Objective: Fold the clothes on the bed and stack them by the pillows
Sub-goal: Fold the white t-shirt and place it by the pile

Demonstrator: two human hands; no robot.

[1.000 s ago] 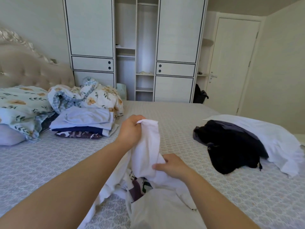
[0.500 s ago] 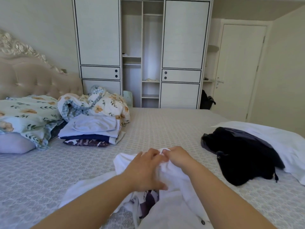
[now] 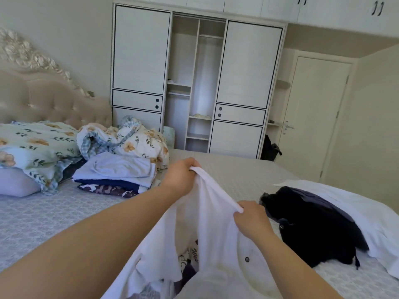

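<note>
I hold a white garment (image 3: 207,214) up over the bed (image 3: 54,214). My left hand (image 3: 182,176) grips one end of its edge, and my right hand (image 3: 251,219) pinches the same edge lower and to the right. The cloth hangs down between my arms, with a dark button and some printed fabric showing below. A stack of folded clothes (image 3: 116,175) lies by the floral pillows (image 3: 32,145) at the left. A black garment (image 3: 311,223) lies crumpled on the right, partly on a white cloth (image 3: 356,208).
A bunched floral quilt (image 3: 129,141) sits behind the folded stack, against the padded headboard (image 3: 49,98). A white wardrobe (image 3: 194,83) stands beyond the bed, with a closed door (image 3: 313,117) to its right. A dark bag (image 3: 269,147) sits on the floor.
My hands were together on the bunched white garment low over the bed. They have lifted and spread apart, stretching its edge between them.
</note>
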